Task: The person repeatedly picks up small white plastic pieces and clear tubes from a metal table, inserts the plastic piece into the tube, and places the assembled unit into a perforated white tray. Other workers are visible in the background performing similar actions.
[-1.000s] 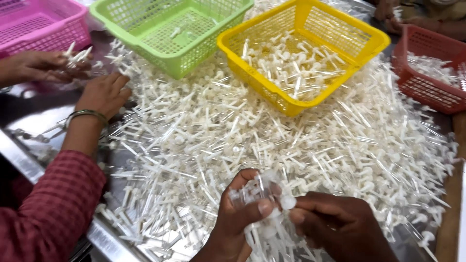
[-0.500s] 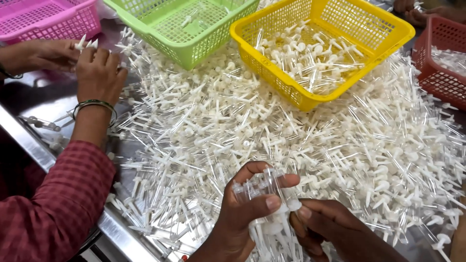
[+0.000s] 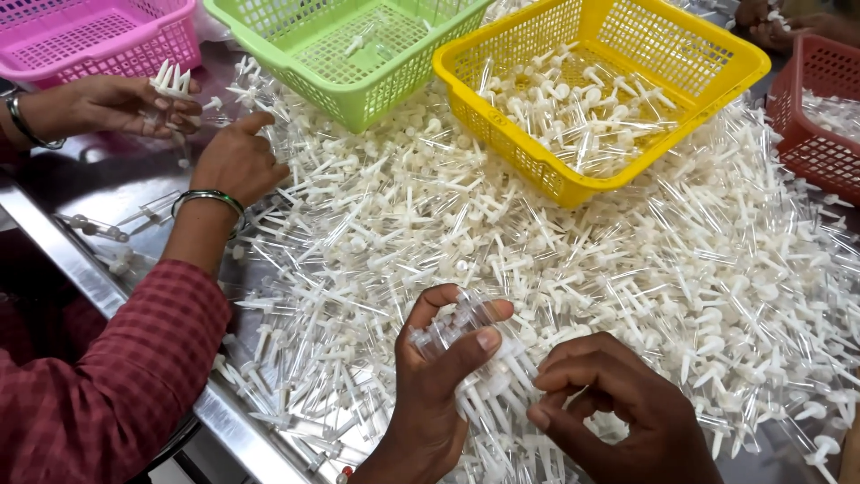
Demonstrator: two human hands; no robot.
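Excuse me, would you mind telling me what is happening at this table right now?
A person's left hand grips a bundle of clear plastic tubes with white stems, while the right hand rests beside it. A huge heap of the same white pieces covers the metal table. A co-worker in a red checked sleeve picks from the heap near the green basket and yellow basket.

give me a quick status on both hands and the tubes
Left hand gripping a bundle of clear tubes. Right hand curled beside it, over the white pile. Co-worker's hand at the pile's far edge.
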